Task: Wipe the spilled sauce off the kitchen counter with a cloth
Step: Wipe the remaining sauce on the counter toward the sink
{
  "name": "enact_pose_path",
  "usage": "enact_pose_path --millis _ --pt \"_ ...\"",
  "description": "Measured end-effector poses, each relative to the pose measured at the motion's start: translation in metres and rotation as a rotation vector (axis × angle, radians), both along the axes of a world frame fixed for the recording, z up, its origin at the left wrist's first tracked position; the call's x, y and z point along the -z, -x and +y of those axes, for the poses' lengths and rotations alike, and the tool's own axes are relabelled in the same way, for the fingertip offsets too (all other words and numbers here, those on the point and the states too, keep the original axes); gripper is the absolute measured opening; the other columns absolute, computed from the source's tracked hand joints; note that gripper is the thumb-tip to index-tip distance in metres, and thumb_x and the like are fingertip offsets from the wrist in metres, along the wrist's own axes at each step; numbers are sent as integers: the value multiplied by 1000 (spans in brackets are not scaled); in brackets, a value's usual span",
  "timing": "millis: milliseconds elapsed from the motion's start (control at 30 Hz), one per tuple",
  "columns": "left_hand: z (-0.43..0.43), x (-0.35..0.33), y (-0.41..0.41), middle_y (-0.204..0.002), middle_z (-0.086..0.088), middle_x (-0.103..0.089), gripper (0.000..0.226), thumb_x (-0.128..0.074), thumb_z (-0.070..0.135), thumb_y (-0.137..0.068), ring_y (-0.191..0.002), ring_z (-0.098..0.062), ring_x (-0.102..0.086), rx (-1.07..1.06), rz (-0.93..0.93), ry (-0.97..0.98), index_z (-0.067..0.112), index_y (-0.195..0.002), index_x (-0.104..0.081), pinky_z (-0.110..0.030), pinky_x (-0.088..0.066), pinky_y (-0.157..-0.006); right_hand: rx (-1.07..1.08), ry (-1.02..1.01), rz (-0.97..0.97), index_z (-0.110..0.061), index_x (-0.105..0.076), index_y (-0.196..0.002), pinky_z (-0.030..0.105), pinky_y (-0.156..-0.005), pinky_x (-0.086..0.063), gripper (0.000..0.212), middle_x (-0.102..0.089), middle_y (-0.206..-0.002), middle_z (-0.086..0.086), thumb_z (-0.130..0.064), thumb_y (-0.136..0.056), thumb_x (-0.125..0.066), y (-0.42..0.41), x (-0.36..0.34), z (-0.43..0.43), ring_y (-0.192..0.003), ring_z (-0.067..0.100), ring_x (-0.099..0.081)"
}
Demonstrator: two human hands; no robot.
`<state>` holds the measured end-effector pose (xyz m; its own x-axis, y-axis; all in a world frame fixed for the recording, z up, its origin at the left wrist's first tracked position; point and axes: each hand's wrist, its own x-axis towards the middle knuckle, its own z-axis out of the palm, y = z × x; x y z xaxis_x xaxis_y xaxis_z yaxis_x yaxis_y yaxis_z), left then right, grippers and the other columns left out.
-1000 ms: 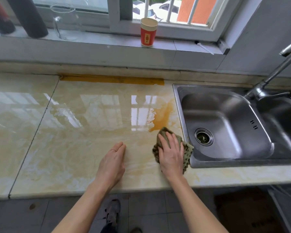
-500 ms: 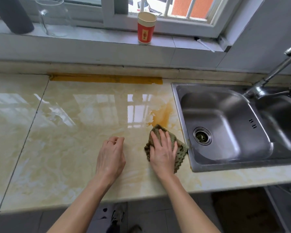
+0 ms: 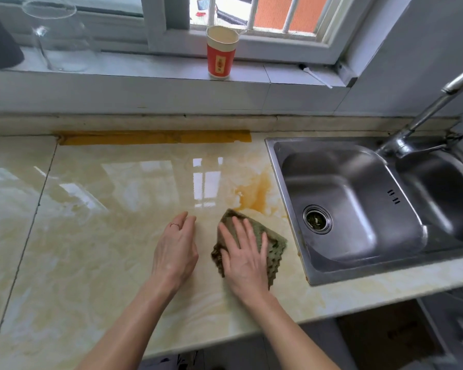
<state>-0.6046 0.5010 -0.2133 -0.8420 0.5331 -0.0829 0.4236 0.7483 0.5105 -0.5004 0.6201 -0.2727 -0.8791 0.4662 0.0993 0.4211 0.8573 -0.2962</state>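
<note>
Cloth [image 3: 275,246] has slid left from the sink [image 3: 358,180] under the flat right hand [image 3: 245,259]; left hand [image 3: 175,252] rests loosely curled, empty.

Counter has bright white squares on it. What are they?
In the head view, that is glare: the glossy counter mirrors the window; the wide lens bends the sill, and the lower right corner is blurred.
</note>
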Motion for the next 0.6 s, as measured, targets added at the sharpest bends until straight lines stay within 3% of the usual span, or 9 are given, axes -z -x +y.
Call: enact_pose_path --millis 100,300,433,500,600 --pt "4 2 5 -148 -11 -36 47 -43 1 -87 -131 -28 -40 22 -5 13 8 -133 -47 -33 -38 -102 -162 -23 -38 -39 -37 -145 54 -117 -8 54 -32 -156 -6 -42 -91 -32 13 -1 15 -148 16 -19" --pt "11 2 17 -150 -10 -33 43 -41 1 -89 -132 -29 -40 37 -7 16 7 -131 -46 -34 -39 -102 117 82 -81 -37 -32 -150 48 -116 7 57 -20 -161 -7 -44 -93 -27 35 -10 38 -150 15 -5" --pt "16 6 27 -151 -9 -31 48 -41 4 -90 -136 -26 -36 32 -19 17 10 -138 -42 -32 -33 -107 -91 27 -82 -37 -36 -147 56 -116 -7 57 -28 -159 -5 -43 -91 -26 38 -9 16 -149 19 -16" --pt "21 6 31 -151 -8 -31 48 -41 6 -91 -136 -25 -35 37 -20 11 10 -139 -41 -31 -33 -107 -161 0 -114 -40 -32 -148 56 -118 -8 59 -24 -160 -7 -48 -91 -22 47 -11 32 -149 16 -12" --pt "27 5 37 -152 -6 -29 48 -39 7 -92 -137 -23 -34 47 -13 11 12 -140 -39 -30 -33 -107 1 41 -109 -40 -29 -150 52 -118 0 67 -17 -162 -9 -54 -87 -11 61 -17 58 -150 13 -5"
